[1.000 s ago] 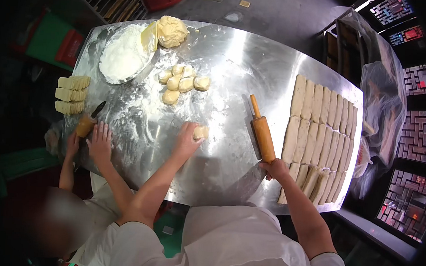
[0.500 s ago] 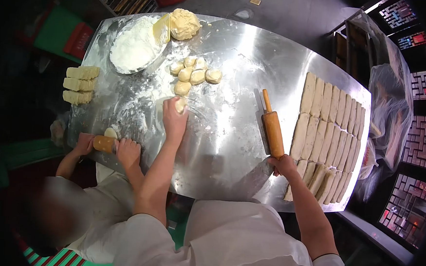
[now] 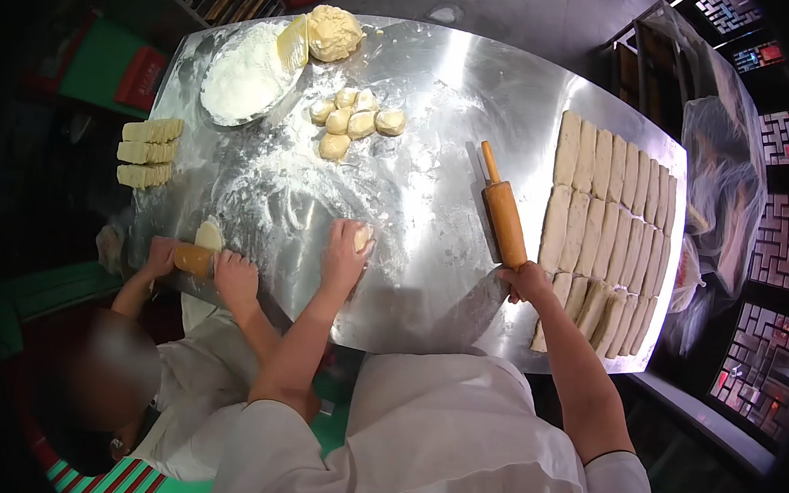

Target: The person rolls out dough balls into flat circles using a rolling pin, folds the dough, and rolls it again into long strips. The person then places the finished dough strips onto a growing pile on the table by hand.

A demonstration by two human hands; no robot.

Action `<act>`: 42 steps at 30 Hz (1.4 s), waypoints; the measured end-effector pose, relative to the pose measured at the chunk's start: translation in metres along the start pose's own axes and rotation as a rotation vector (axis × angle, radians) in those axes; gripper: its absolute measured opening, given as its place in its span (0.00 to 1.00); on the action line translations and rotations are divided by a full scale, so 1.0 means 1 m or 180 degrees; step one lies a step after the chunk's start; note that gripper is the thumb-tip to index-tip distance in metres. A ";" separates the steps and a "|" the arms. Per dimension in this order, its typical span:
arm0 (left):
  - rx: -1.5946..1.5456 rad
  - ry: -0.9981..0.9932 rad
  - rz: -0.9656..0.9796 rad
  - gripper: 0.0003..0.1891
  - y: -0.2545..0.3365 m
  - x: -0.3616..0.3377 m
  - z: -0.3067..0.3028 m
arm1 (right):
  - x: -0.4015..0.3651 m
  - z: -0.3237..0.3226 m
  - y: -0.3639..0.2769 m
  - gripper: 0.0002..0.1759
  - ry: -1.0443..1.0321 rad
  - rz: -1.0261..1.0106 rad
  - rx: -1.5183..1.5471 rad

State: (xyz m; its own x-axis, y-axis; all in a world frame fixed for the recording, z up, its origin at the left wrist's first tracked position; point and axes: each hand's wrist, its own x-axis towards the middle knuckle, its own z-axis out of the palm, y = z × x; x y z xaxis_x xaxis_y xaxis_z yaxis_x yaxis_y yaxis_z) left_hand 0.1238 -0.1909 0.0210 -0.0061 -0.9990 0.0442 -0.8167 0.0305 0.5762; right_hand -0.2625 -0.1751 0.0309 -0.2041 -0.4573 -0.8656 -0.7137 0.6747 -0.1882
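The dough piece (image 3: 362,237) is at the left hand (image 3: 347,250), over the near middle of the metal table (image 3: 431,240), the fingers curled about it; how firmly they press cannot be told. Reading the clock from that piece, with twelve pointing away from the body, the cluster of dough balls (image 3: 337,120) sits at twelve, and the large dough lump (image 3: 333,35) lies farther out, just short of twelve. At eleven is the bowl of flour (image 3: 245,76), a yellow scraper (image 3: 292,43) standing at its rim beside the lump. Toward three, the right hand (image 3: 526,282) has its fingers closed around the near handle of a wooden rolling pin (image 3: 507,226), whose other handle points toward eleven. Farther out at three, long dough strips (image 3: 583,231) lie in three rows. Between nine and ten are three stacks of cut dough (image 3: 149,153) at the table's edge. Toward eight, a co-worker's hands (image 3: 236,277) hold a second rolling pin (image 3: 193,259) against a flattened dough round (image 3: 209,234).
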 end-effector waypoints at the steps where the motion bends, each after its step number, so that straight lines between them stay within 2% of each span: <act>1: 0.0000 -0.0012 -0.0017 0.19 0.003 0.003 -0.001 | 0.002 0.001 0.002 0.22 -0.0036 0.0010 -0.0066; 3: -0.0047 0.0474 -0.0569 0.19 0.011 0.009 -0.005 | 0.006 0.002 0.006 0.23 -0.0036 -0.0040 0.0032; 4: -0.0131 0.0505 -0.0251 0.18 0.030 0.008 -0.012 | 0.007 0.001 0.006 0.23 -0.0026 -0.0077 -0.0001; 5: -0.0126 0.0523 -0.0272 0.18 0.043 0.000 -0.006 | 0.007 0.001 0.004 0.23 -0.0018 -0.0121 -0.0032; 7: -0.0087 -0.0253 0.0401 0.19 0.061 -0.016 0.003 | 0.005 0.001 0.004 0.23 -0.0020 -0.0161 -0.0024; 8: -0.0070 -0.0236 0.0400 0.19 0.055 -0.023 0.013 | 0.006 0.002 0.005 0.22 -0.0015 -0.0182 -0.0024; 10: 0.0022 -0.0428 0.1331 0.20 0.042 -0.033 0.036 | 0.002 0.001 0.003 0.22 -0.0016 -0.0210 -0.0025; 11: 0.0030 -0.0426 0.1332 0.20 0.038 -0.030 0.039 | -0.003 -0.001 0.000 0.21 0.0046 -0.0294 -0.0069; 13: -0.0180 -0.0234 0.0019 0.18 0.040 -0.007 0.030 | -0.008 -0.001 0.002 0.20 0.0081 -0.0355 -0.0109; 15: -0.0113 0.0307 -0.0312 0.18 0.042 0.025 0.020 | -0.006 -0.001 0.002 0.20 0.0132 -0.0485 -0.0174; 16: -0.0097 0.0304 -0.0314 0.18 0.041 0.034 0.024 | -0.008 -0.001 0.000 0.20 0.0119 -0.0490 -0.0168; 18: 0.0343 -0.0128 -0.0397 0.20 0.041 0.044 0.029 | -0.013 -0.004 -0.002 0.20 0.0106 -0.0414 -0.0106; 21: 0.0436 -0.0401 -0.0148 0.20 0.063 0.027 0.047 | -0.001 0.000 0.007 0.21 0.0096 -0.0484 0.0104; 25: 0.0095 -0.0745 0.0500 0.19 0.105 -0.049 0.072 | -0.012 -0.005 0.003 0.23 0.0059 -0.0535 -0.0121; 27: 0.0022 -0.0971 0.0513 0.20 0.116 -0.082 0.074 | -0.015 -0.004 0.004 0.26 0.0317 -0.0766 -0.0740; 29: -0.0077 -0.1211 0.0502 0.20 0.126 -0.098 0.076 | -0.014 0.002 0.010 0.28 0.0249 -0.0719 -0.0772; 31: 0.0732 -0.1202 0.0449 0.22 0.148 -0.102 0.059 | -0.016 0.010 0.020 0.27 0.0640 -0.1084 -0.1239; 32: 0.0709 -0.1234 0.0431 0.22 0.150 -0.102 0.064 | -0.018 0.015 0.025 0.27 0.0642 -0.1111 -0.1292; 34: 0.0690 -0.0712 0.0580 0.28 0.149 -0.094 0.077 | -0.023 0.025 0.040 0.29 0.0691 -0.1194 -0.1362; 35: 0.0687 -0.0726 0.0569 0.28 0.147 -0.092 0.084 | -0.026 0.031 0.046 0.31 0.0772 -0.1292 -0.1403; 40: 0.1120 -0.1156 0.0653 0.38 0.148 -0.081 0.099 | -0.054 0.025 0.064 0.29 0.0473 -0.1221 -0.1253; 42: 0.1115 -0.1196 0.0653 0.38 0.148 -0.072 0.100 | -0.051 0.029 0.076 0.31 0.0973 -0.1134 -0.0855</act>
State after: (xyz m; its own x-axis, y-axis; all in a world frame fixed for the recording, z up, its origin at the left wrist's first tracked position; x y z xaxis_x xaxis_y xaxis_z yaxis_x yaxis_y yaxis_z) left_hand -0.0543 -0.1178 0.0213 -0.3383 -0.9186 -0.2042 -0.9199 0.2771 0.2776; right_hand -0.2866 -0.0840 0.0469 -0.0752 -0.8055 -0.5879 -0.9123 0.2935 -0.2855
